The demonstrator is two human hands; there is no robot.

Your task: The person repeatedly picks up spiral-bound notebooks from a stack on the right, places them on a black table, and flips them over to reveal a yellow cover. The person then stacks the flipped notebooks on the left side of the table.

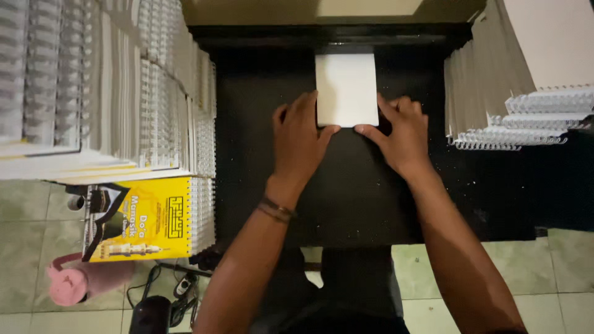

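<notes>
- Nearest the wearer, both forearms reach forward over a black work surface (pixel 260 204); the left wrist carries a thin bracelet (pixel 276 209).
- The left hand (pixel 300 145) lies palm down, its thumb hooked under the near left corner of a white stack of blank sheets (pixel 346 89), its fingers lying along the stack's left edge.
- The right hand (pixel 401 133) mirrors it: thumb at the near right corner, fingers curled against the right edge. Neither hand is clenched; both press the stack from the sides and lightly pinch it between them.
- The stack lies flat on the black surface, directly between and just beyond the two hands, its far edge close to a raised back ledge.
- Judged from its look, the stack is light, and stiff only as a block; loose sheets would be smooth, prone to sliding or fanning, and easy to dent at the corners. The best hold looks to be both long sides at once, thumbs supporting the near edge.
- Left of the left hand, well apart, stand rows of spiral-bound booklets (pixel 124 93), with a yellow-covered booklet (pixel 139 219) lying nearer, above a pink roll (pixel 77 281) on the tiled floor.
- Right of the right hand, apart, leans another pile of white-covered booklets (pixel 495 93) with wire bindings showing.
</notes>
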